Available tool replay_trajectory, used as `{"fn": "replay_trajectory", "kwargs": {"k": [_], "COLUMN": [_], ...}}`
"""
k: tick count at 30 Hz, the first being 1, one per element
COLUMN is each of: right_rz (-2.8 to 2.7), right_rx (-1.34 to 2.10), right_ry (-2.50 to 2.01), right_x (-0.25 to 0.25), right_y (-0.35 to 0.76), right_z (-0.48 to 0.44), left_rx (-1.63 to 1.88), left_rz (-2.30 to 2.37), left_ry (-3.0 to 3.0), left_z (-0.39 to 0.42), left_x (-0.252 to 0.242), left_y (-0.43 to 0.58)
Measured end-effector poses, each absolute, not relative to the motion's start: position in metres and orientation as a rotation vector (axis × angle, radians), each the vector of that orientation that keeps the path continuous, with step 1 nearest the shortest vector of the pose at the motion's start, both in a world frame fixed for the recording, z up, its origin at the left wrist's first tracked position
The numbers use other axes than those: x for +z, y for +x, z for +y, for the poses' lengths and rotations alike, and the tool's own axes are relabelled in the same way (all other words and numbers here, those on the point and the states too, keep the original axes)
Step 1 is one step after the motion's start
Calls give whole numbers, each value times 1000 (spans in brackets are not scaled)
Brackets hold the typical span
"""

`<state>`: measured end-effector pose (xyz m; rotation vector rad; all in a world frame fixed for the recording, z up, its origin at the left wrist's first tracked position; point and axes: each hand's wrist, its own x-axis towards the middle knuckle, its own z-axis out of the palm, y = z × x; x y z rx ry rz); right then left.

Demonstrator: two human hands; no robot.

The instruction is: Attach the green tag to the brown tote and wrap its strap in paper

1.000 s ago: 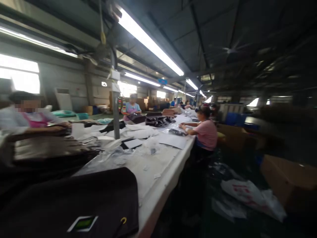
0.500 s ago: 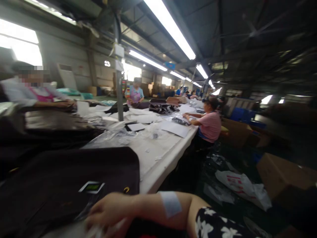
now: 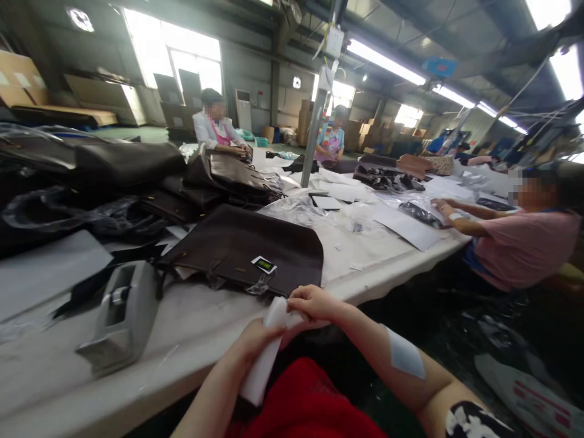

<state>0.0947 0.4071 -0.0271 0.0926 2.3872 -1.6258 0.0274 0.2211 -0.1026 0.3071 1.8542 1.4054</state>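
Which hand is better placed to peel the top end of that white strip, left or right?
Probably the right hand: its fingertips pinch the top end of the white strip. The left hand wraps the strip lower down, steadying it near the table edge.

Bare table edge (image 3: 201, 340) between tape dispenser (image 3: 122, 313) and dark bag (image 3: 246, 246)

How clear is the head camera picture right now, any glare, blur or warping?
Head view: the windows and ceiling tube lights are blown out white; straight edges bow toward the frame's borders, wide-angle style; the white strip held in both hands and the brown bag read fairly sharp, the far end of the table goes soft; the floor at lower right is dark and murky.
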Motion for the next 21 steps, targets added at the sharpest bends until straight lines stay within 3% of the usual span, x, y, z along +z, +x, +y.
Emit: {"fn": "replay_trajectory", "kwargs": {"k": [7, 18, 21], "right_rz": [2452, 2571, 2495], "right_rx": [-1276, -1134, -1298], "right_ry": [131, 402, 313], "right_x": [-38, -63, -69], "right_y": [94, 79, 93], "right_z": [404, 409, 418], "left_rx": [1377, 1333, 1369], "left_rz": [1896, 1970, 1921], "left_ry": [279, 252, 236], "left_z": [220, 223, 223], "left_x": [-107, -94, -96], "left_y": [29, 34, 32]}}
